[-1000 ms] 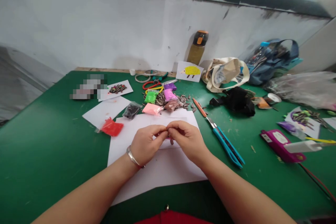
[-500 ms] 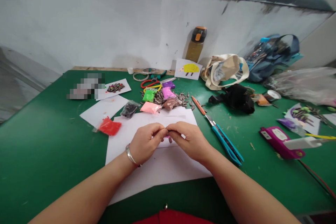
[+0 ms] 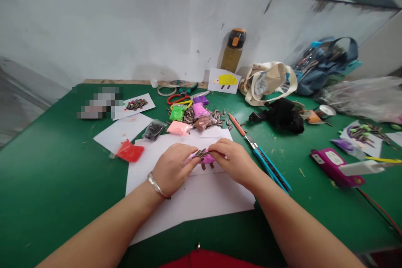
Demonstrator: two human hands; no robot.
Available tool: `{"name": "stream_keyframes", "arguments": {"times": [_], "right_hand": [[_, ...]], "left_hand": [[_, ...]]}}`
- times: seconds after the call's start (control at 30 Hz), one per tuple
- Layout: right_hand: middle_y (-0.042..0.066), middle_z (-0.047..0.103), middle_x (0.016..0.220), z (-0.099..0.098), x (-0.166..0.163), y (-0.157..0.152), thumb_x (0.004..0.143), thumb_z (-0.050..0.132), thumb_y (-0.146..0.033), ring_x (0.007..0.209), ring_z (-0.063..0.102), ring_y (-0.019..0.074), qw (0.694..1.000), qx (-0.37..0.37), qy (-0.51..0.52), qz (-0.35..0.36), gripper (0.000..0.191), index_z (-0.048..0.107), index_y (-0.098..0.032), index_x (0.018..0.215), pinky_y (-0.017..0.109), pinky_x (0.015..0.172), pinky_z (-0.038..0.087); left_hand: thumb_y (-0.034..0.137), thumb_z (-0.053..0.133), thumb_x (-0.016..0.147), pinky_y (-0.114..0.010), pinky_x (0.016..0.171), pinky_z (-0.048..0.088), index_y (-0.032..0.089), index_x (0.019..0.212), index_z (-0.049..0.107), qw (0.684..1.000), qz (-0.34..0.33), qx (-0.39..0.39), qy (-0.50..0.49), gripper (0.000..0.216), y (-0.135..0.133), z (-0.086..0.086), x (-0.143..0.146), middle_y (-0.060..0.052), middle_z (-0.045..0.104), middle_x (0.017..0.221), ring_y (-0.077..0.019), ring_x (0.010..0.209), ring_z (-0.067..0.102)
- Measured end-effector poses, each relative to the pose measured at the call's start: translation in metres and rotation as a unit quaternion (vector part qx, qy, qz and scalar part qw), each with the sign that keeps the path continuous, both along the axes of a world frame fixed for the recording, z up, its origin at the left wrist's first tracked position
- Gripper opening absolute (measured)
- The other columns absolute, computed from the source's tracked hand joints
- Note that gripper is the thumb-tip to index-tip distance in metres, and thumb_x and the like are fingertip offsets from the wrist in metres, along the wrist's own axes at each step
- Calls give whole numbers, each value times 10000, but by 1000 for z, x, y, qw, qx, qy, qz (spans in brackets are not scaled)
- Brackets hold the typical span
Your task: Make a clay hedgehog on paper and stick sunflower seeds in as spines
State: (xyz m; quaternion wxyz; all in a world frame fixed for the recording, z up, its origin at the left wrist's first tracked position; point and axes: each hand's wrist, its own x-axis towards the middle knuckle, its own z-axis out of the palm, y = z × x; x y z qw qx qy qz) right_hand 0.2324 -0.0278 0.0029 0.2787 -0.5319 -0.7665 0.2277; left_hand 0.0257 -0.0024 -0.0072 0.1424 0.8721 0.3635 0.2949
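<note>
My left hand [image 3: 173,168] and my right hand [image 3: 233,160] rest on a white sheet of paper [image 3: 194,201] on the green table [image 3: 56,184]. Between them lies a small purple clay shape [image 3: 205,158] with dark sunflower seeds stuck in it. The left fingers are curled beside the shape's left edge. The right fingers are pinched at its top right, on something I cannot make out. A silver bracelet circles my left wrist.
Behind the paper lie small bags of coloured clay [image 3: 178,127], a red bag [image 3: 129,151], loose sunflower seeds [image 3: 218,117] and scissors [image 3: 177,99]. A blue utility knife [image 3: 270,169] lies to the right. Bags [image 3: 270,81], a bottle [image 3: 234,50] and a purple device [image 3: 333,163] stand further off.
My hands have parted a little and dropped to the paper. The purple clay shape with seeds, hidden between the fingers before, now shows.
</note>
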Motion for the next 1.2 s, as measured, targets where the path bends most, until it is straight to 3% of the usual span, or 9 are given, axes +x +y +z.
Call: {"name": "stream_keyframes", "arguments": {"times": [0.13,0.33,0.73,1.2], "right_hand": [[27,591,844,-4,-1,-2,887,516,-152,799,553,141,1000,-4,-17,10,194,695,-218,852,259,743,418],[32,574,813,-11,-5,-2,883,508,-133,808,544,153,997,-15,-69,45,213,704,-209,844,271,769,405],[48,568,834,-21,-8,-1,906,480,-168,824,532,159,994,12,-103,22,236,702,-208,835,269,766,398],[44,608,821,-19,-13,-4,916,461,-173,801,539,165,991,21,-134,8,190,638,-187,849,263,705,378]], "left_hand": [[279,578,858,-361,823,457,199,1015,629,997,-38,-35,58,183,1,-2,2,-41,676,935,-199,878,594],[236,552,859,-390,847,456,175,1061,611,996,-42,-46,60,220,-2,-6,4,-65,665,971,-215,911,578],[241,513,888,-370,821,445,189,1021,629,994,-30,-65,83,184,-1,-11,6,-51,656,914,-207,876,569],[248,464,916,-371,804,449,184,984,652,994,-20,-47,96,209,-3,-13,8,-63,656,914,-205,856,564]]}}
